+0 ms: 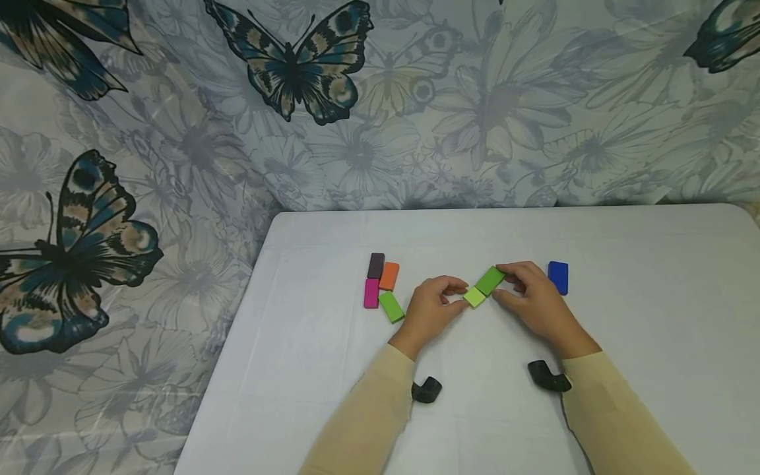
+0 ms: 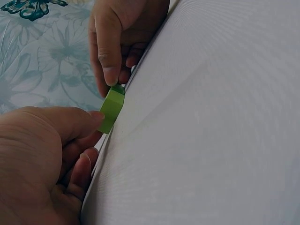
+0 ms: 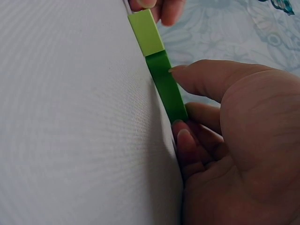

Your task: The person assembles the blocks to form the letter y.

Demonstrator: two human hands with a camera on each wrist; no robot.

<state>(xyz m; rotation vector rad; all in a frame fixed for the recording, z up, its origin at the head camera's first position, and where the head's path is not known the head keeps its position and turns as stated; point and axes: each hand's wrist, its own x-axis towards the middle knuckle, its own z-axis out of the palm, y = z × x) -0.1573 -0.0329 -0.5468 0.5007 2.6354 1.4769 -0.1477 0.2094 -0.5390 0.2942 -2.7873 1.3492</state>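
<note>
Two blocks lie end to end on the white table, a light green block (image 1: 474,297) and a darker green block (image 1: 489,280). My left hand (image 1: 429,310) pinches the light green block between thumb and fingers at its near-left end. At the other end, my right hand (image 1: 539,305) grips the darker green block, thumb on one side and fingertips at the far corner. In the right wrist view the light green block (image 3: 147,33) meets the darker green block (image 3: 168,86) end to end. Left of my left hand lies another green block (image 1: 391,307).
Close by on the left sit a dark block (image 1: 376,266), an orange block (image 1: 388,276) and a magenta block (image 1: 371,293), grouped together. A blue block (image 1: 558,277) lies just beyond my right hand. The white table (image 1: 309,369) backs onto a butterfly-print cloth (image 1: 505,112).
</note>
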